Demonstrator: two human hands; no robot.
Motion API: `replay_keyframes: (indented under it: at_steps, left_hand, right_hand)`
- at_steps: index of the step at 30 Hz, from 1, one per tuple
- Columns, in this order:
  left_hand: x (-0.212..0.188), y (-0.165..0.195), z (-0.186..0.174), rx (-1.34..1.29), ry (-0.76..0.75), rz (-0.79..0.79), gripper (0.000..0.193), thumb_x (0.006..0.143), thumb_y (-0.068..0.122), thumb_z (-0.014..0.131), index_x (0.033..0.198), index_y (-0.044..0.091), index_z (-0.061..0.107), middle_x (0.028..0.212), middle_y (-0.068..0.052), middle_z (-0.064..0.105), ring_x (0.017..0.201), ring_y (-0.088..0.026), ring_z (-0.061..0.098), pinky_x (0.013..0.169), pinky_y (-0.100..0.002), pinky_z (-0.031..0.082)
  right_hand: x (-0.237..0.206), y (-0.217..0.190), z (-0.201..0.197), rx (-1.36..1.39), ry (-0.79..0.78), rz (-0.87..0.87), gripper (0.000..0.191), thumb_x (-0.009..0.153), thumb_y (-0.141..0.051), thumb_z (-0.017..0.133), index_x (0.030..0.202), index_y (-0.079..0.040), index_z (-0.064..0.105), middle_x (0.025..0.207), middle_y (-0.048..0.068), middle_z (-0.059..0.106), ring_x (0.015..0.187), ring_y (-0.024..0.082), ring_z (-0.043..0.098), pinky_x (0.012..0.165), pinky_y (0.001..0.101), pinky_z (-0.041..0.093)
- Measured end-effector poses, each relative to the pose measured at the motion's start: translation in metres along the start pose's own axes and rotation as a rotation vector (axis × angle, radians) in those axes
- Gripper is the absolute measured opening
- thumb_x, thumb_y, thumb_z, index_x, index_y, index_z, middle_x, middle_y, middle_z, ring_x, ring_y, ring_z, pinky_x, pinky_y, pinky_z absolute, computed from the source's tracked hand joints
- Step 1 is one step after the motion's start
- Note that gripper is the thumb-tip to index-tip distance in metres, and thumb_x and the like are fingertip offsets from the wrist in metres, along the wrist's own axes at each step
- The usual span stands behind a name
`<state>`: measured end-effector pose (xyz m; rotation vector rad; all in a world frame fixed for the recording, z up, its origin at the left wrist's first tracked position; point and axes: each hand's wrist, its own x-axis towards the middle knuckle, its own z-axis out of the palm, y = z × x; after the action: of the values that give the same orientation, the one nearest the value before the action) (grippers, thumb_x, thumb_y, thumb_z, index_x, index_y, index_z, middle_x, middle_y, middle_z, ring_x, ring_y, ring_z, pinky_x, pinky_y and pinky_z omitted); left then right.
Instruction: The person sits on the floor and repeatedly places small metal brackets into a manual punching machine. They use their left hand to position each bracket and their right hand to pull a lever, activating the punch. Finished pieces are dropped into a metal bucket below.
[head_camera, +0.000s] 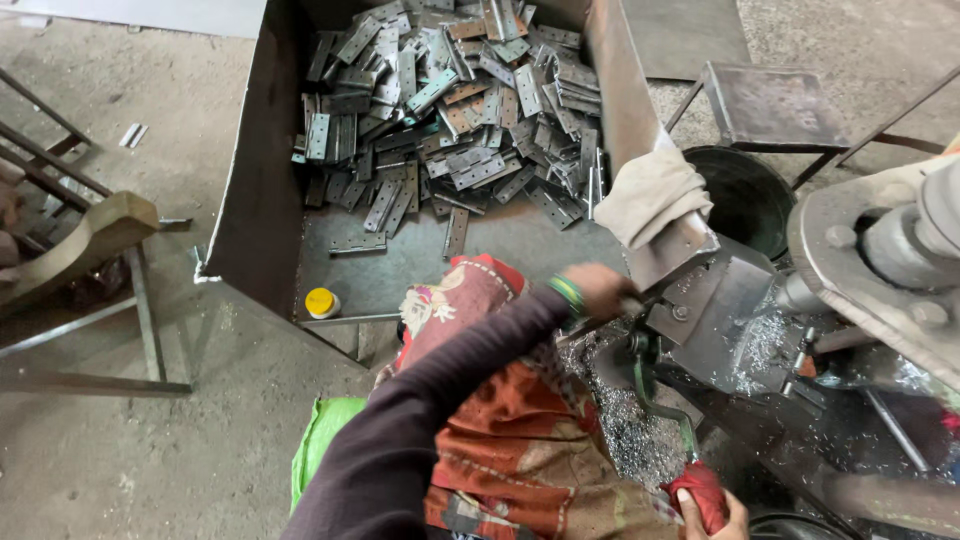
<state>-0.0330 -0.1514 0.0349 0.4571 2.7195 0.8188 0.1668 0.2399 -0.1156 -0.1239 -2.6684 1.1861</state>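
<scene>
My left hand (598, 285), in a dark sleeve with green bangles at the wrist, reaches to the metal fixture (690, 300) of a machine. It is blurred, and I cannot tell what its fingers hold. My right hand (712, 515) at the bottom edge grips the red cloth-wrapped handle (698, 490) of a green lever (650, 385). Metal shavings (630, 430) lie under the fixture. A large steel bin (250, 200) in front of me holds a heap of flat metal hinges (450, 110).
A beige cloth (650, 195) hangs over the bin's right wall. A small yellow cap (320, 301) lies in the bin's near corner. A black bowl (745, 195) and a metal stool (770, 105) stand on the right, a metal-framed seat (90, 240) on the left.
</scene>
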Motion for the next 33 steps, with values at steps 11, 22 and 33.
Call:
replay_keyframes:
  at_steps: [11, 22, 33]
  left_hand:
    - [-0.070, -0.118, -0.098, -0.135, 0.464, -1.239, 0.050, 0.096, 0.031, 0.062, 0.141, 0.012, 0.054, 0.151, -0.009, 0.044, 0.134, -0.042, 0.048, 0.103, -0.071, 0.042]
    - [-0.018, -0.081, -0.071, -0.015, 0.289, -0.831, 0.036, 0.098, 0.021, 0.058, 0.130, 0.008, 0.068, 0.139, -0.016, 0.063, 0.127, -0.034, 0.062, 0.102, -0.042, 0.053]
    - [-0.011, -0.081, -0.066, -0.038, 0.230, -0.613, 0.044, 0.081, 0.037, 0.081, 0.120, 0.016, 0.075, 0.128, -0.015, 0.070, 0.121, -0.033, 0.067, 0.101, -0.042, 0.055]
  right_hand:
    - [0.000, -0.004, -0.004, -0.127, -0.141, 0.081, 0.082, 0.073, -0.034, 0.088, 0.136, 0.008, 0.058, 0.116, 0.028, 0.070, 0.102, 0.031, 0.073, 0.099, 0.0394, 0.053]
    - [-0.002, -0.017, -0.023, -0.455, -0.349, 0.453, 0.099, 0.070, -0.073, 0.071, 0.150, -0.018, 0.051, 0.116, 0.024, 0.077, 0.110, 0.042, 0.075, 0.099, 0.0493, 0.056]
    - [-0.019, -0.064, -0.032, -0.568, -0.296, 0.506, 0.097, 0.069, -0.077, 0.068, 0.151, -0.027, 0.052, 0.121, 0.024, 0.074, 0.110, 0.045, 0.072, 0.098, 0.0510, 0.055]
